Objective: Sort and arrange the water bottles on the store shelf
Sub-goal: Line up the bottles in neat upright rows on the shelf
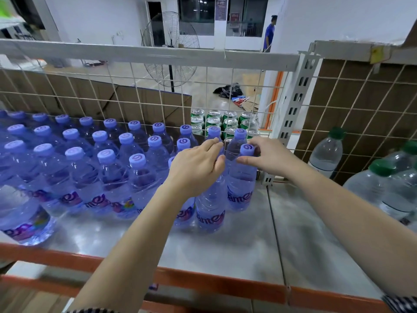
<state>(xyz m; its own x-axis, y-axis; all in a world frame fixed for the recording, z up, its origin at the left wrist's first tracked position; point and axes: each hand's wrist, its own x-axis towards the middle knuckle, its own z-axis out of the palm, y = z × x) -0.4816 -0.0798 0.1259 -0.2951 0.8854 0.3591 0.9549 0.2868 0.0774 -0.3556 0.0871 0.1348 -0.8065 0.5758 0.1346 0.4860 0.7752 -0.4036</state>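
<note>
Pretty tidy shelf here. A big block of purple water bottles (90,168) is lined up in rows across the left half of the metal shelf deck (225,249). All are upright, with lilac caps that have a swirl printed on top, tinted see-through bodies and a purple label wrapped low down. One more bottle of the same brand (22,218) is parked at the far left, right by the orange front beam (203,281).

At the right end of the block, the left hand (196,163) is laid over the top of the front bottle (211,208). The fingers are curled round the neck and the thumb is tucked against it, so the cap is completely hidden.

Just beside it, the end bottle (241,188) is pinched at the cap by the right hand (261,157), thumb on the near side and fingertips on the far side. Both held bottles are standing on the deck, nearly touching each other.

Behind them, a cluster of green drink cans (214,122) can be seen through the wire mesh back panel (135,86), with brown cardboard (90,98) backing the mesh further left.

Over on the right, past the slotted upright (295,98), bigger clear bottles with green caps (325,154) are grouped on the next shelf section, well apart from the purple ones.
</note>
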